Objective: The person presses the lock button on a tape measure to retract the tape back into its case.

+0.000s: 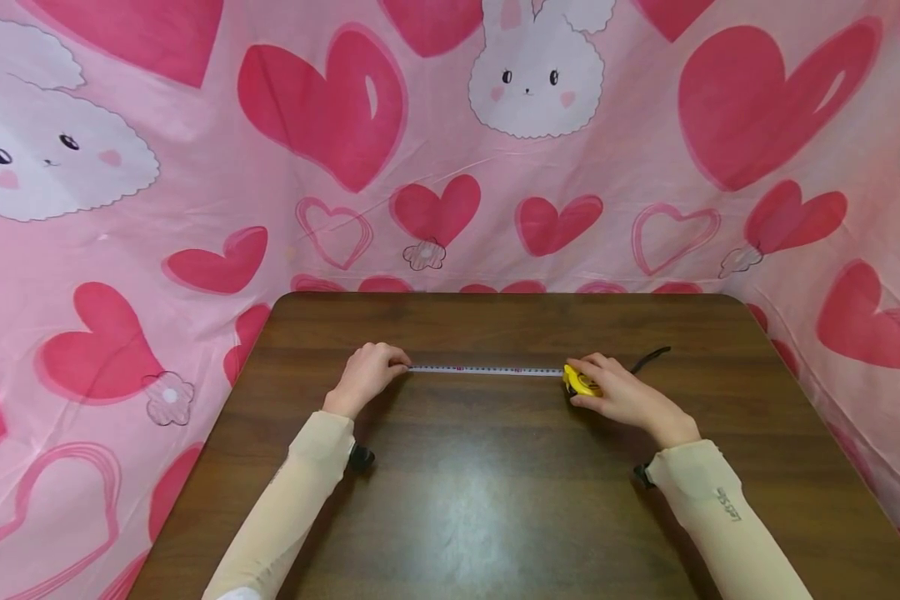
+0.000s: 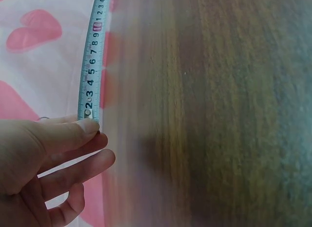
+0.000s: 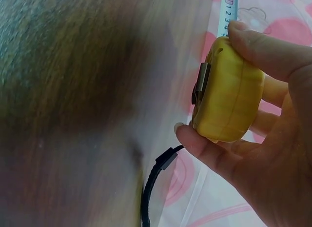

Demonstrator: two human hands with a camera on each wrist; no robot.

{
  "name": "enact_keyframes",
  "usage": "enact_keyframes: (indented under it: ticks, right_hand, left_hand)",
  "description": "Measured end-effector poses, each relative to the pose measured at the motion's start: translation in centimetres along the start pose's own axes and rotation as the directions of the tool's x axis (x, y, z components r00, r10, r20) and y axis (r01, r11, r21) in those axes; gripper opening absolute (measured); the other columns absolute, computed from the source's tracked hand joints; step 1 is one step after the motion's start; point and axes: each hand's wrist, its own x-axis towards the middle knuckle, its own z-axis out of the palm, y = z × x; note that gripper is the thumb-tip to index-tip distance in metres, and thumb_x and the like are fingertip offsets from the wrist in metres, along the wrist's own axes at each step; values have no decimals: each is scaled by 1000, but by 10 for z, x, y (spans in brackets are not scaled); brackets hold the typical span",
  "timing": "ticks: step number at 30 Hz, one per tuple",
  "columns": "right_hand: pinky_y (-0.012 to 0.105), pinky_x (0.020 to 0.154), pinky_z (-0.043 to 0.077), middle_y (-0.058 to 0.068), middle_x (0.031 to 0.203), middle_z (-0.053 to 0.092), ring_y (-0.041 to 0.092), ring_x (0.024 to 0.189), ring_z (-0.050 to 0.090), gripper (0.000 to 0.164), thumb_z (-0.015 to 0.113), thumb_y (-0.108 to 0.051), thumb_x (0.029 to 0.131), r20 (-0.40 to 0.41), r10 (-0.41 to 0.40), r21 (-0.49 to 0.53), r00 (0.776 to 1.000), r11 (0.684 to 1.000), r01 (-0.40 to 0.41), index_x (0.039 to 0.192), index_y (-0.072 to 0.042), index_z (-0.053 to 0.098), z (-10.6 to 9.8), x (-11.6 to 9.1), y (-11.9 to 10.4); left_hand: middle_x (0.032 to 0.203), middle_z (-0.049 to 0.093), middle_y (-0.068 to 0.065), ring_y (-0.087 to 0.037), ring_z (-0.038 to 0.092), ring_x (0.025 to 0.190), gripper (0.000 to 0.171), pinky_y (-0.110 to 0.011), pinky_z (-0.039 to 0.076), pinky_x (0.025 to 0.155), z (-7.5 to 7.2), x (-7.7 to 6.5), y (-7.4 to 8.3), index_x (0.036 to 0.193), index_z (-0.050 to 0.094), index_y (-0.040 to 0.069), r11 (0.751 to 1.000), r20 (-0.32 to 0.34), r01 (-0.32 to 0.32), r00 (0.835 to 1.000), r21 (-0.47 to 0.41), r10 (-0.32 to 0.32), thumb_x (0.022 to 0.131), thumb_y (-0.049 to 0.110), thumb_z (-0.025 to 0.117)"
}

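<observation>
A yellow tape measure (image 1: 579, 382) is held in my right hand (image 1: 626, 396), thumb and fingers curled round its case in the right wrist view. From the case a white blade (image 1: 487, 371) with black and red marks runs straight across to the left. My left hand (image 1: 367, 375) pinches the blade's end between thumb and fingers. In the left wrist view the printed numbers on the blade (image 2: 90, 66) climb away from the thumb, and the metal end is partly covered by it. A black wrist strap (image 3: 152, 180) trails from the case.
Both hands are over a brown wood-grain table (image 1: 450, 483) with rounded far corners. Behind and beside it hangs a pink cloth (image 1: 450, 158) printed with hearts and white rabbits. Dark wrist cameras sit under both cream sleeves (image 1: 292, 492).
</observation>
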Motion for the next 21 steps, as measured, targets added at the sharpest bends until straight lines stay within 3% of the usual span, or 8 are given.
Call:
enact_keyframes:
  ticks: [21]
  right_hand:
    - [61,104,48,22,138,56,36,119,54,67,73,-33,98,19,20,9,1000,1000,-20,151,0,49,1,6,-5]
  left_hand:
    - [104,79,-6,-24,70,92,11,-46,58,91,7,5,6,104,83,12,1000,-8,-25,1000,16,26,94,14,78]
